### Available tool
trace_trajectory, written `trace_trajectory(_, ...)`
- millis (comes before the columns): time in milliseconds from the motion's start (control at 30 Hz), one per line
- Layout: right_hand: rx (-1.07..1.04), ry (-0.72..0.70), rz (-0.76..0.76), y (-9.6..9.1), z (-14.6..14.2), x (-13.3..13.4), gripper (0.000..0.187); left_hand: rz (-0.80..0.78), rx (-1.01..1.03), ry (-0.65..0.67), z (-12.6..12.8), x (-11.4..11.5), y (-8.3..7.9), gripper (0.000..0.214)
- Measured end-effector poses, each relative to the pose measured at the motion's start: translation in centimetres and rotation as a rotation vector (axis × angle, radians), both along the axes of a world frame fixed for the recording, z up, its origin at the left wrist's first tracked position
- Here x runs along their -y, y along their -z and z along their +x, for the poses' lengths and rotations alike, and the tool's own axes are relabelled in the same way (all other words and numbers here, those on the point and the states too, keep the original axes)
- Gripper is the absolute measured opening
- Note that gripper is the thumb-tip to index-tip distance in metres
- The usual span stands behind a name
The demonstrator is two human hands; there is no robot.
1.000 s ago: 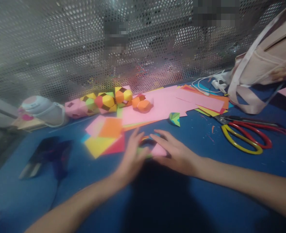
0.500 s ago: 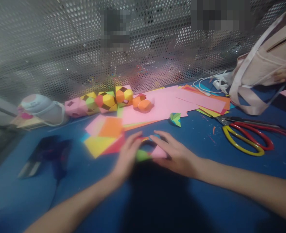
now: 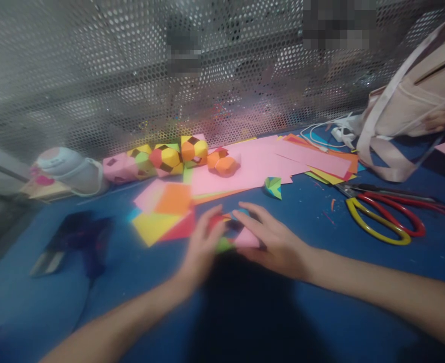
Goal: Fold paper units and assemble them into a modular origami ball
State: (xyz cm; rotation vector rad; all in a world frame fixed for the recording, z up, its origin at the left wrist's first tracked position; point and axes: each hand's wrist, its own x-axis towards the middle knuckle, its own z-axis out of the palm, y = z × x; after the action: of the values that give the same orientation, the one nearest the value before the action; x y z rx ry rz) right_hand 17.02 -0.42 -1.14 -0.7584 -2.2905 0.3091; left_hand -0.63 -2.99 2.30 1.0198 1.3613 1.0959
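Between my two hands sits a folded paper piece (image 3: 248,238) in pink, green, red and a little blue; blur and fingers hide much of its shape. My left hand (image 3: 206,237) grips its left side, fingers curled round it. On the opposite side my right hand (image 3: 269,233) holds the pink part, thumb below and fingers over the top. A small green-and-blue folded paper piece (image 3: 273,187) lies just beyond my right hand. Left of my left hand are loose paper squares (image 3: 164,214) in pink, orange, yellow and red.
Folded paper balls (image 3: 166,159) line the back, beside stacked coloured sheets (image 3: 252,166). Scissors (image 3: 381,214) lie on the right, near a white cable (image 3: 343,133) and a pale bag (image 3: 415,96). A dark glue gun (image 3: 89,242) and a white container (image 3: 69,171) are on the left.
The fingers of my left hand have shifted slightly over the paper piece, covering more of its green part and showing more red. My right hand stays nearly in place.
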Motion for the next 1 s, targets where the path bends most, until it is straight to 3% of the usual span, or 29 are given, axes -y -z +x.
trace_trajectory(367,0.048,0.048,0.1,-0.3,0.0,0.1,0.049,0.222,-0.272,-0.049,-0.4,0.1,0.4,0.031)
trace_trajectory(600,0.076,0.052,0.151,-0.7,0.0,0.1,0.044,0.373,-0.335,-0.036,-0.5,0.3,1.3,0.027)
trace_trajectory(1000,0.078,0.042,0.162,-0.5,-0.2,0.2,0.047,0.461,-0.401,0.004,-0.9,0.2,1.9,0.027)
